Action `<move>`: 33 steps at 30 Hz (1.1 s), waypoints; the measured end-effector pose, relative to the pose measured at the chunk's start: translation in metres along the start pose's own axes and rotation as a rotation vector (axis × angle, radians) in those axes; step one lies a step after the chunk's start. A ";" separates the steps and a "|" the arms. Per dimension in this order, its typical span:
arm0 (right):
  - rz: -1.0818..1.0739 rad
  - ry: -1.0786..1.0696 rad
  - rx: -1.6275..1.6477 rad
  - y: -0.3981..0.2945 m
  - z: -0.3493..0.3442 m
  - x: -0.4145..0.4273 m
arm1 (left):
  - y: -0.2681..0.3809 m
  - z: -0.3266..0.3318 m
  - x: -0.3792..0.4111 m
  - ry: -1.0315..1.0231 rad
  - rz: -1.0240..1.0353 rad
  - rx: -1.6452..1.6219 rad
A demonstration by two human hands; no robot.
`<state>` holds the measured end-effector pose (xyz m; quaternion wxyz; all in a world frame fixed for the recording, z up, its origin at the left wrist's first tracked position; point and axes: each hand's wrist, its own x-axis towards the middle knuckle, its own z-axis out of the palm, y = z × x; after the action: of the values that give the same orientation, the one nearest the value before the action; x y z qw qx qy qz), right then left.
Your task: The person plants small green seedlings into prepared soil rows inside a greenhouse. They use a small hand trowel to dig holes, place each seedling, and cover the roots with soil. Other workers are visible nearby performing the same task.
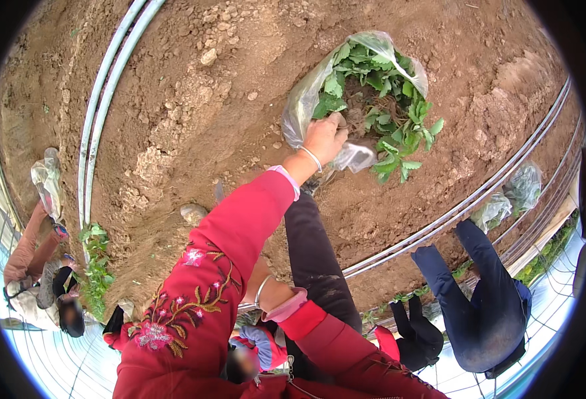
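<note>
A clear plastic bag (300, 107) lies on the soil with its mouth spread. Inside are green seedlings (397, 132) with toothed leaves, like strawberry plants, and a clump of brown roots (357, 107). My left hand (325, 134), a bangle at its wrist, reaches over the bag's near rim, fingers curled against the roots. Whether it grips anything is hidden. My right hand (257, 275), also with a bangle, passes under my left sleeve (208, 279), which covers its fingers. A thin grey blade-like thing (219, 191) shows beside that sleeve, too blurred to name.
Paired pale pipes (104, 90) cross the soil at left; more pipes (452, 222) run at right. Beyond these sit bags of greenery (492, 212). Co-workers bend at left (38, 289), right (487, 304) and behind me. A stone (193, 213) lies near my left sleeve.
</note>
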<state>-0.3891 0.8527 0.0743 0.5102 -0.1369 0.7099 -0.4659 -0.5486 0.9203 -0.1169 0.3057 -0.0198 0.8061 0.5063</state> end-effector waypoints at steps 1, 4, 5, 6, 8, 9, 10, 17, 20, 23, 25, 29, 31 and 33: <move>0.055 -0.032 -0.025 0.001 -0.006 -0.001 | 0.024 -0.003 -0.003 0.030 0.064 -0.300; 0.099 -0.115 -0.098 0.001 -0.005 0.003 | 0.054 -0.051 -0.034 -0.031 0.138 -0.786; 0.108 -0.121 -0.106 -0.001 -0.006 0.005 | 0.057 -0.074 -0.050 -0.021 0.039 -0.912; 0.128 -0.124 -0.124 -0.001 -0.013 0.008 | 0.063 -0.095 -0.065 -0.012 -0.054 -1.051; 0.284 -0.065 -0.080 -0.005 -0.032 0.018 | 0.063 -0.135 -0.102 0.104 -0.132 -1.110; 0.427 -0.002 -0.025 -0.011 -0.044 0.022 | 0.058 -0.153 -0.117 0.131 -0.151 -1.039; 0.298 0.280 0.139 0.000 -0.040 0.021 | 0.055 -0.167 -0.131 0.144 -0.168 -0.976; 0.273 0.676 1.219 -0.015 -0.046 0.039 | 0.010 -0.230 -0.254 0.001 -0.294 -0.610; 0.197 0.392 1.069 -0.031 -0.022 0.048 | -0.013 -0.229 -0.293 0.038 -0.239 -0.526; 0.376 0.429 1.192 -0.048 -0.015 0.056 | -0.029 -0.240 -0.316 0.140 -0.186 -0.456; 0.374 0.518 1.296 -0.050 -0.004 0.061 | -0.045 -0.235 -0.333 0.813 -0.383 -0.692; 0.356 0.559 1.330 -0.056 0.017 0.074 | -0.097 -0.189 -0.384 0.696 -0.708 -1.018; 0.369 0.510 1.282 -0.059 0.027 0.078 | -0.078 -0.168 -0.384 0.317 -0.623 -1.037; 0.330 0.466 1.223 -0.049 0.041 0.078 | -0.078 -0.161 -0.378 0.316 -0.519 -1.142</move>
<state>-0.4021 0.7534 0.0648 0.3939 0.3908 0.4216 -0.7172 -0.2911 0.6442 0.0622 0.2372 -0.4478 0.4142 0.7561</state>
